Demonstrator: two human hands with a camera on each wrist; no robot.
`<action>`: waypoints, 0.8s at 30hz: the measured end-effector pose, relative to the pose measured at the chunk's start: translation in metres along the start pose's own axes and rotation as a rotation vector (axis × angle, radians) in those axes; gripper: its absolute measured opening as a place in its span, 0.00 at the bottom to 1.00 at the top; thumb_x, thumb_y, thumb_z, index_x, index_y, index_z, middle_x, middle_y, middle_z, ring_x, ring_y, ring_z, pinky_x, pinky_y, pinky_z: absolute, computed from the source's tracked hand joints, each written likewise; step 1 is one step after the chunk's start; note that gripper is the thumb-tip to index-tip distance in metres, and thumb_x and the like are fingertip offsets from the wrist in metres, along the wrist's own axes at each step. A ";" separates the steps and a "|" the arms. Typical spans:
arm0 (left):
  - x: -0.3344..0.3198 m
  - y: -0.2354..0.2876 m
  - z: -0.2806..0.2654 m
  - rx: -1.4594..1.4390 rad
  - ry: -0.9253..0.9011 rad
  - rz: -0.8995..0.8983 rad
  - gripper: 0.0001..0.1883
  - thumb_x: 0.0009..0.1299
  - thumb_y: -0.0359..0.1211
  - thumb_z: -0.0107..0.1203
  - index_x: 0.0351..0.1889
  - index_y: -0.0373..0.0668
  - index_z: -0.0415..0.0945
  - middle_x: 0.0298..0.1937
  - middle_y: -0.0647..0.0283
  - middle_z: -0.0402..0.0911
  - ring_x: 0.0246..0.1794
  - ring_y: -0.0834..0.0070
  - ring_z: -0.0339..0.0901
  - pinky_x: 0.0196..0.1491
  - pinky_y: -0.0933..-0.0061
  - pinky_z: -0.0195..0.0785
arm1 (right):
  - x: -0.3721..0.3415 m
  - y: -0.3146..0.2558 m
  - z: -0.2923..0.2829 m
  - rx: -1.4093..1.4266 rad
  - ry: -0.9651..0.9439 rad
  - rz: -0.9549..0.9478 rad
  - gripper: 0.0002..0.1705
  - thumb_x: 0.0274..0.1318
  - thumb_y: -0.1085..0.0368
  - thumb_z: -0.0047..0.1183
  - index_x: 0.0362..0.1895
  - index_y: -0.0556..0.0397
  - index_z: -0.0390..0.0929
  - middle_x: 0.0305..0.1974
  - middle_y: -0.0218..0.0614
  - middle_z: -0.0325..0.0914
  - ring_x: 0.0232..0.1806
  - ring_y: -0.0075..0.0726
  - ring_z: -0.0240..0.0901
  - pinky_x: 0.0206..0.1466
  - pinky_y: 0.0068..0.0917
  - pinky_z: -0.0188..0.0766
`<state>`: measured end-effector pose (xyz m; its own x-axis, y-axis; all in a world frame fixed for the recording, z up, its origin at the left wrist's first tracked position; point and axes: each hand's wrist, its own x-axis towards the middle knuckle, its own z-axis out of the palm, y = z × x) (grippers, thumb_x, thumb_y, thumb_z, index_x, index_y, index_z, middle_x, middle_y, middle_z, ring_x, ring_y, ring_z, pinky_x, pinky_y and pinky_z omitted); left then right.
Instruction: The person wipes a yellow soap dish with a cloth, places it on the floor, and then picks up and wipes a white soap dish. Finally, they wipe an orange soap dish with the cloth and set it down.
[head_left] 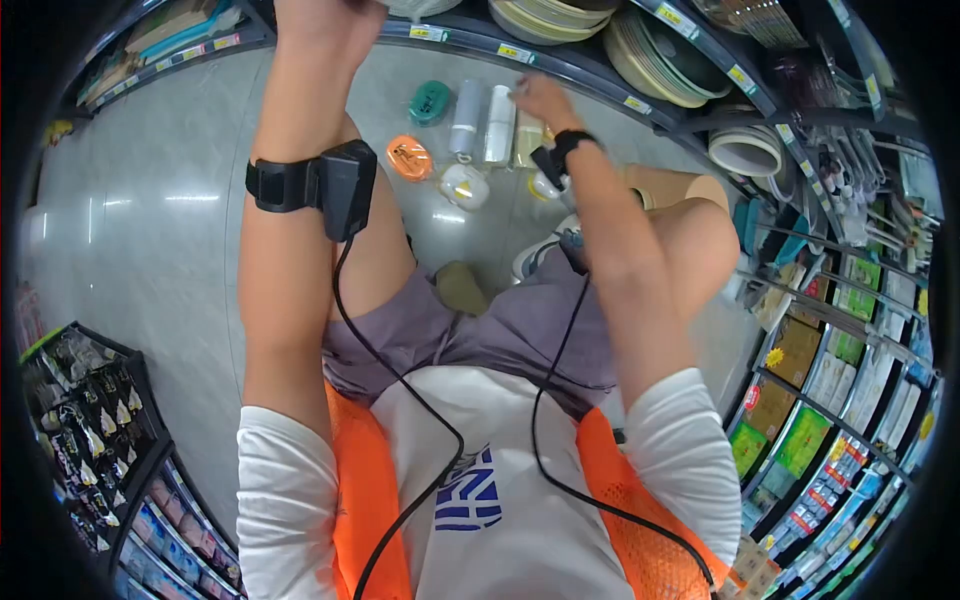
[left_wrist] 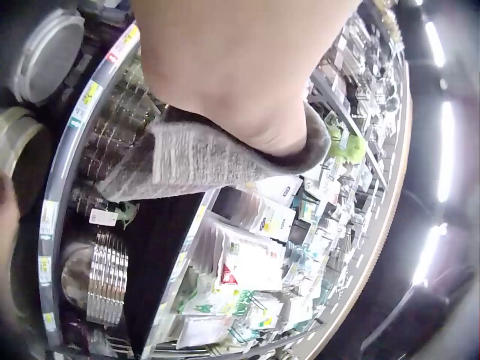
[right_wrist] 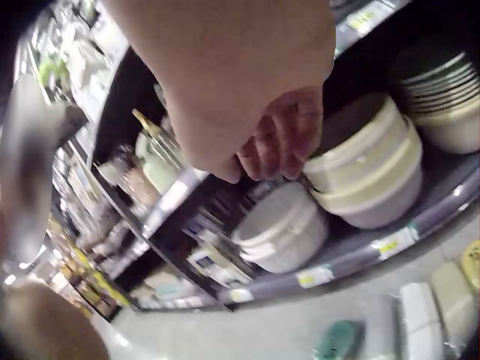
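My left hand [head_left: 325, 25] is raised toward the shelf at the top of the head view. In the left wrist view it holds a grey ribbed cloth [left_wrist: 195, 154] that folds around it, hiding the fingers. My right hand [head_left: 545, 103] hovers above the floor by the shelf front, near a long white wrapped pack [head_left: 499, 125]. Its fingers [right_wrist: 279, 142] curl loosely, with nothing visible in them. Beside the white pack lie a grey wrapped pack [head_left: 466, 115], a pale yellow pack [head_left: 527, 142], a teal oval item [head_left: 429, 103] and an orange one [head_left: 408, 158].
White rounded packaged items [head_left: 464, 187] lie nearer my legs. Ahead, a low shelf edge [head_left: 470, 45] carries stacked bowls [head_left: 655, 70] and price tags. White tubs [right_wrist: 281, 229] stand on that shelf. Racks with hanging goods [head_left: 800, 400] rise on the right, and a display stand [head_left: 95, 420] on the left.
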<state>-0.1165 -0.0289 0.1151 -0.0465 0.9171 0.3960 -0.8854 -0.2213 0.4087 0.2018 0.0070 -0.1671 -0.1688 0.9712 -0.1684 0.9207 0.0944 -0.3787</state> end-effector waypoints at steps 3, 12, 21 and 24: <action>0.003 0.009 0.008 0.026 -0.009 0.010 0.18 0.82 0.42 0.47 0.59 0.41 0.78 0.52 0.58 0.85 0.54 0.62 0.82 0.59 0.61 0.77 | -0.042 0.004 0.077 0.265 -0.082 0.378 0.34 0.54 0.46 0.63 0.59 0.54 0.82 0.58 0.51 0.83 0.61 0.54 0.79 0.65 0.43 0.74; 0.011 0.023 -0.005 0.079 -0.038 -0.001 0.21 0.84 0.41 0.42 0.63 0.37 0.74 0.57 0.52 0.82 0.56 0.56 0.81 0.62 0.57 0.76 | -0.094 -0.059 0.154 0.060 -0.183 0.255 0.33 0.48 0.46 0.68 0.53 0.54 0.83 0.53 0.49 0.81 0.57 0.56 0.79 0.63 0.47 0.76; 0.018 0.013 -0.014 0.201 -0.018 0.009 0.16 0.83 0.38 0.46 0.55 0.38 0.77 0.51 0.54 0.84 0.50 0.59 0.83 0.55 0.60 0.81 | -0.136 -0.068 0.178 -0.203 -0.294 0.246 0.55 0.39 0.43 0.79 0.68 0.50 0.63 0.66 0.39 0.67 0.69 0.47 0.67 0.63 0.49 0.77; 0.018 0.008 -0.008 0.183 -0.014 -0.005 0.15 0.83 0.38 0.46 0.54 0.38 0.77 0.49 0.54 0.84 0.49 0.60 0.84 0.53 0.61 0.82 | -0.136 -0.071 0.174 -0.169 -0.288 0.272 0.56 0.39 0.41 0.78 0.67 0.52 0.63 0.65 0.42 0.68 0.69 0.49 0.69 0.61 0.48 0.78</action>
<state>-0.1279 -0.0118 0.1185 -0.0346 0.9140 0.4043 -0.7864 -0.2745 0.5534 0.0983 -0.1701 -0.2752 0.0188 0.8671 -0.4978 0.9859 -0.0989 -0.1349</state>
